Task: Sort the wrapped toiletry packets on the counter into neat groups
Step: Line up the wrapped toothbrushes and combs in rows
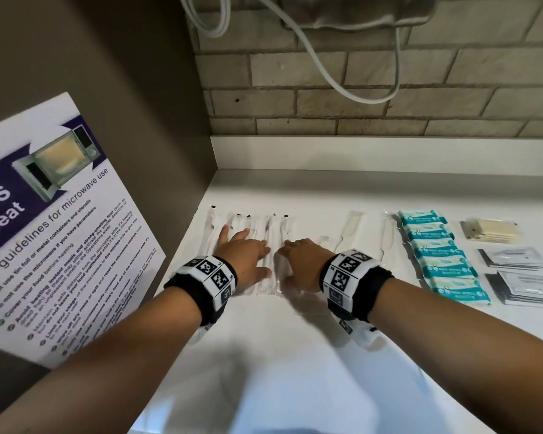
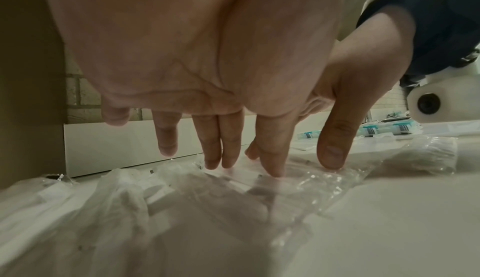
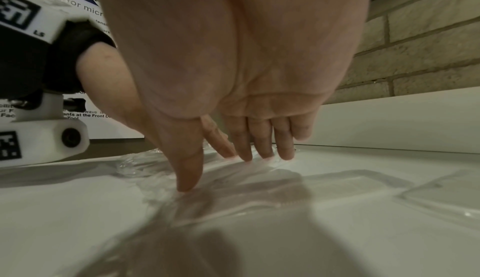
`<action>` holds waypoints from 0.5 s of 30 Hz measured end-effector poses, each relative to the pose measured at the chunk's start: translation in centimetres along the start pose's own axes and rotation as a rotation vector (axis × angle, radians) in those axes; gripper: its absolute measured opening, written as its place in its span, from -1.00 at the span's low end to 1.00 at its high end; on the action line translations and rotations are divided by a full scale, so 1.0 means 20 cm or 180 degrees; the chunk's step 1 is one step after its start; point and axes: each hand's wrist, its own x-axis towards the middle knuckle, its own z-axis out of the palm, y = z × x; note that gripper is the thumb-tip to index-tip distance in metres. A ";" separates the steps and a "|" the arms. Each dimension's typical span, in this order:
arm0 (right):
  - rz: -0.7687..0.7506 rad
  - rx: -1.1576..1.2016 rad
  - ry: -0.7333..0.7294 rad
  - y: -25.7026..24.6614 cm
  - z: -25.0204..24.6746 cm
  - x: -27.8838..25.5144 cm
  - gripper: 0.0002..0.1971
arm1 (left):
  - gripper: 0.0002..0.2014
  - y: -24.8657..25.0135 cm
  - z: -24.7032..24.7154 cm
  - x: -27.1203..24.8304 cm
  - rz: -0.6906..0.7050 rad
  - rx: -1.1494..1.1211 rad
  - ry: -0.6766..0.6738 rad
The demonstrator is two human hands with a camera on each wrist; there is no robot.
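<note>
Several long clear-wrapped white packets (image 1: 257,233) lie side by side at the counter's back left. My left hand (image 1: 245,255) lies flat on them, fingers straight, fingertips (image 2: 213,164) touching the crinkled wrap (image 2: 155,195). My right hand (image 1: 301,261) rests beside it, straight fingers and thumb (image 3: 187,181) pressing a clear packet (image 3: 233,181) to the counter. A column of teal wipe packets (image 1: 439,255) lies to the right. Further right are a packet of wooden sticks (image 1: 489,233) and two stacks of flat sachets (image 1: 514,258).
A microwave safety poster (image 1: 54,230) leans on the left wall. The brick wall (image 1: 358,98) and a white upstand (image 1: 373,151) close the back. A white cable (image 1: 326,67) hangs above. Two clear packets (image 1: 351,227) lie between my right hand and the wipes.
</note>
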 end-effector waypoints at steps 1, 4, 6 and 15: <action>-0.0007 0.0003 -0.0005 0.00 0.00 0.00 -0.39 | -0.41 0.00 0.00 0.00 -0.0003 -0.0003 -0.0013; -0.0035 -0.0010 -0.0020 0.00 0.00 0.00 -0.39 | -0.41 0.00 0.00 0.01 -0.0008 -0.0024 -0.0015; -0.0055 0.0011 -0.0024 0.00 0.00 0.00 -0.40 | -0.41 0.00 0.00 0.01 -0.0002 -0.0050 -0.0015; -0.0114 0.0380 0.0303 0.08 -0.09 -0.14 -0.41 | -0.42 -0.01 -0.05 0.03 -0.0112 -0.0511 0.0208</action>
